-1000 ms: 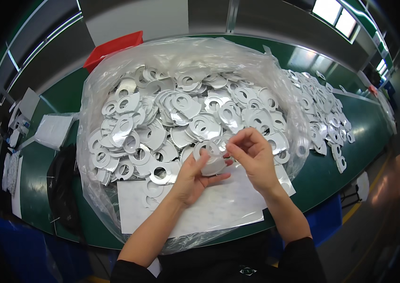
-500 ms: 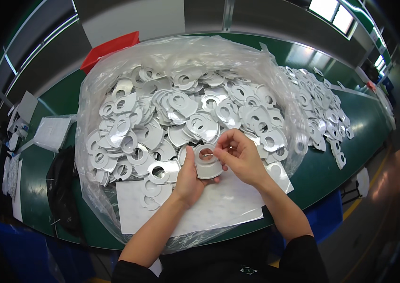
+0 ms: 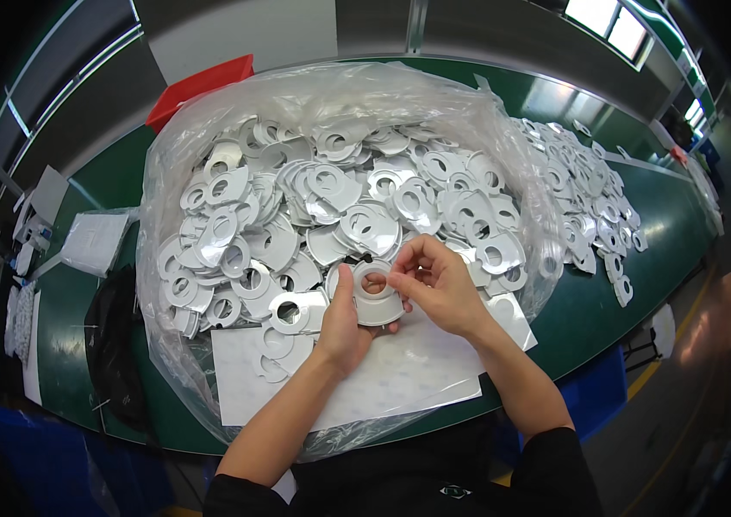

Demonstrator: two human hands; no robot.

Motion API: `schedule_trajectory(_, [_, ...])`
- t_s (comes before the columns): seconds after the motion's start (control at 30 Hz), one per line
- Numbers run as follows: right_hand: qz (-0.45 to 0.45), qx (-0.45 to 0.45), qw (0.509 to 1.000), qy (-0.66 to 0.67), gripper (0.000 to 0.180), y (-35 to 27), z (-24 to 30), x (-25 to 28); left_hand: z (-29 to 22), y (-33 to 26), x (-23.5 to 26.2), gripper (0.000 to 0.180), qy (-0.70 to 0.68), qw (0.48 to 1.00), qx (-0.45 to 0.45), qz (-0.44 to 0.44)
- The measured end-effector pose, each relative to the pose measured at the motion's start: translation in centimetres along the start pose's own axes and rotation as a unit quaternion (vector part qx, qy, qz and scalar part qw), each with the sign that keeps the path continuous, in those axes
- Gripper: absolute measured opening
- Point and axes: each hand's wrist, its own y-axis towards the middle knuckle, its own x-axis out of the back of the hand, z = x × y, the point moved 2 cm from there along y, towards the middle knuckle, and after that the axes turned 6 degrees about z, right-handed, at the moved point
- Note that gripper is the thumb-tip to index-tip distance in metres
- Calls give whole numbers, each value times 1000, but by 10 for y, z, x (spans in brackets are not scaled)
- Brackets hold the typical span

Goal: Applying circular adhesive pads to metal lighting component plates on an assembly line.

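Observation:
A white, flat plastic part (image 3: 378,312) with a round hole and a raised rim rests in my left hand (image 3: 346,332). The left thumb presses along its left edge while fingertips show beneath it. My right hand (image 3: 441,293) is at the part's right side, thumb and forefinger pinched together at the edge of the hole. Whatever those fingertips hold, if anything, is too small to make out. Just beyond both hands spreads a heap of similar white parts (image 3: 327,185) inside a large clear plastic bag (image 3: 163,172).
Under my hands lies a white sheet (image 3: 409,379), with a few parts on its left side. More loose parts (image 3: 590,189) cover the green table (image 3: 667,207) at the right. A red bin (image 3: 202,89) stands far left; a black bag (image 3: 111,353) lies near left.
The right fingertips have shifted very slightly left over the hole. A thin bright glint inside the hole no longer shows. The left hand still holds the same part.

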Motion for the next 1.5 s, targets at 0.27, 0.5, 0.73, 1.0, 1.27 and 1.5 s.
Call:
schedule_trajectory(0.27, [5, -2, 1000, -1, 15, 0, -1, 1, 1, 1, 0, 61, -7, 1000, 2, 1])
schedule_trajectory(0.5, [3, -8, 1000, -12, 15, 0, 0, 1, 0, 0, 0, 61, -6, 1000, 1, 6])
schedule_trajectory(0.73, [-14, 13, 1000, -11, 12, 0, -2, -1, 0, 1, 0, 62, -4, 1000, 4, 5])
schedule_trajectory(1.0, [-21, 21, 998, -54, 12, -1, 0, -2, 0, 0, -2, 57, -8, 1000, 4, -2])
schedule_trajectory(1.27, [-50, 50, 985, -157, 13, -4, 5, -5, 3, 2, 5, 15, 23, 1000, -11, -13])
schedule_trajectory(1.5, [-59, 178, 890, -415, 20, -7, 18, -9, 5, 2, 13, 18, 19, 1000, -21, -8])
